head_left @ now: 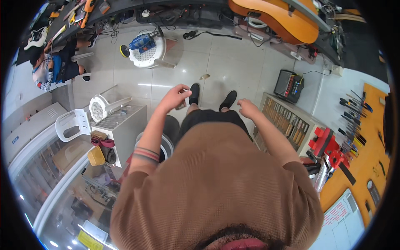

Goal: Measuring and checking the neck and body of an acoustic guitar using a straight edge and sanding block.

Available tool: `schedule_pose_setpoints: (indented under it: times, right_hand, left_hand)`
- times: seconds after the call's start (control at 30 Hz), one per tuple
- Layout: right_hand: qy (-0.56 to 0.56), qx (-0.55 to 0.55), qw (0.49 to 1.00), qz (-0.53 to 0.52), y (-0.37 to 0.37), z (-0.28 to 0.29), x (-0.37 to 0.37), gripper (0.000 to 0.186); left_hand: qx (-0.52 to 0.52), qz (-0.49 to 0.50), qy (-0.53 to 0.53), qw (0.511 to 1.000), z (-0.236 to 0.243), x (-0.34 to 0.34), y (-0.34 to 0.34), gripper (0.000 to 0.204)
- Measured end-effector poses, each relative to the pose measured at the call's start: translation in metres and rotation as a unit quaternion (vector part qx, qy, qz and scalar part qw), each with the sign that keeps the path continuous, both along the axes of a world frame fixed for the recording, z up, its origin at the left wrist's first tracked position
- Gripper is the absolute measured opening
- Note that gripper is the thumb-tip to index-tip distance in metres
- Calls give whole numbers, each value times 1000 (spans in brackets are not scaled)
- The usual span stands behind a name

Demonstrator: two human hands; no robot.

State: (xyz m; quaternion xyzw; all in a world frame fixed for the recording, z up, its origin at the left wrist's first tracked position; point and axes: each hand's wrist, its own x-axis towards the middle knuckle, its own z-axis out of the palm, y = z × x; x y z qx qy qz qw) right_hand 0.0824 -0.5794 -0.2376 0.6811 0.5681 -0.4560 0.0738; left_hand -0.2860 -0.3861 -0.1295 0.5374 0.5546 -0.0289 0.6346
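Note:
My left hand (176, 99) is raised over the floor in front of my body, fingers bent. A small brownish piece (181, 105) shows below its fingers, too small to name. To the right, my right hand (248, 108) hangs with loosely curled, slightly parted fingers, and nothing shows in it. It is nearest to a wide cabinet (287, 121) of narrow slots filled with small items. Both hands are apart from any furniture. My dark shoes (228, 100) stand on the tiles between them.
A white stool (152, 56) ahead carries a blue power tool (142, 43). An acoustic guitar (283, 21) lies on the far bench. A red vise (323, 141) and a wooden tool board (366, 137) are on the right. A person (52, 68) sits at far left.

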Motion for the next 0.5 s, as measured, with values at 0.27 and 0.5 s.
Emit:
schedule_pose_setpoints:
  times: [0.27, 0.5]
  right_hand:
    - [-89, -32, 983, 156, 135, -283, -36, 24]
    - [-130, 17, 914, 384, 190, -541, -178, 37]
  left_hand:
    - [-157, 357, -162, 906, -240, 24, -41, 27]
    - [-215, 595, -132, 763, -398, -22, -119, 23]
